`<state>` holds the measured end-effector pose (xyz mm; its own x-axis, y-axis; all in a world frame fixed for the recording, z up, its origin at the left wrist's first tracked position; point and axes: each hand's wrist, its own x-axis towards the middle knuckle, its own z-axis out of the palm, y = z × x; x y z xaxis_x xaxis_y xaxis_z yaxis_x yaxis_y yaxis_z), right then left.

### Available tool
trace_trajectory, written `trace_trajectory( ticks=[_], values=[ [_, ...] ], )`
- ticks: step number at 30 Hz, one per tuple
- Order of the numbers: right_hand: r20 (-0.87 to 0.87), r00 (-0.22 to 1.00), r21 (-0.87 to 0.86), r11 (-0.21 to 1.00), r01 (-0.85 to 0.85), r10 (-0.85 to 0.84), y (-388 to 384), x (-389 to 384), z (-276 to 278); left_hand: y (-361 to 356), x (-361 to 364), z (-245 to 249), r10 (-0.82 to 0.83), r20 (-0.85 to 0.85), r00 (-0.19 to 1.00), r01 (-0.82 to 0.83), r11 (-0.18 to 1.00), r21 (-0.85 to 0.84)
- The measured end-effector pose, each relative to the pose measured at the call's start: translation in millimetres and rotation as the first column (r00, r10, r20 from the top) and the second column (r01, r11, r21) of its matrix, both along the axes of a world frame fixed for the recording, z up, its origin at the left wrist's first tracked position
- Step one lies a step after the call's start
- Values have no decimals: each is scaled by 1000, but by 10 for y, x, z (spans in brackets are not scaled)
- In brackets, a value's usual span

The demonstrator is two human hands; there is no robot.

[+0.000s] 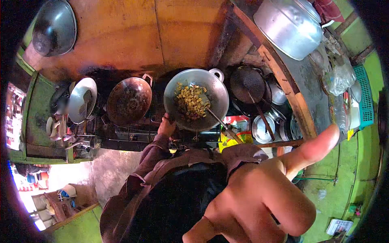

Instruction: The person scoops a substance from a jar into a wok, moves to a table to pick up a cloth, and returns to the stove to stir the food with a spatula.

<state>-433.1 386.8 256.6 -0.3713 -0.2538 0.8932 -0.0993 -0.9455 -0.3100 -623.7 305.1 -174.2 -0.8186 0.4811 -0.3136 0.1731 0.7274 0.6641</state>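
A silver wok (174,85) sits over the stove, with browned, diced food (192,101) inside. My left hand (166,126) is closed at the wok's lower-left edge, where its handle is mostly hidden by the fingers. A long-handled metal spatula (217,118) rests in the food, and its handle leans over the rim toward the lower right. Close to the camera, my right hand (259,194) is raised away from the spatula. One finger points to the upper right, others are partly bent, and it holds nothing.
Left of the wok are a browned pan (129,101) and a pale bowl (82,101). Dark pans (247,85), a metal lid (263,128) and a yellow-green packet (231,139) lie to the right. A large aluminium pot (287,28) stands on the upper-right ledge.
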Motion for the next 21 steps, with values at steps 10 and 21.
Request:
trace_trajectory(
  ticks=[10, 21],
  values=[
    [83, 994, 20, 997, 71, -73, 236, -50, -151, -29, -74, -251, 8, 55, 998, -9, 1000, 28],
    [-481, -197, 835, -515, 193, -854, 1804, 631, -2976, 19, 3, -143, 27, -32, 999, -27, 1000, -12]
  ],
)
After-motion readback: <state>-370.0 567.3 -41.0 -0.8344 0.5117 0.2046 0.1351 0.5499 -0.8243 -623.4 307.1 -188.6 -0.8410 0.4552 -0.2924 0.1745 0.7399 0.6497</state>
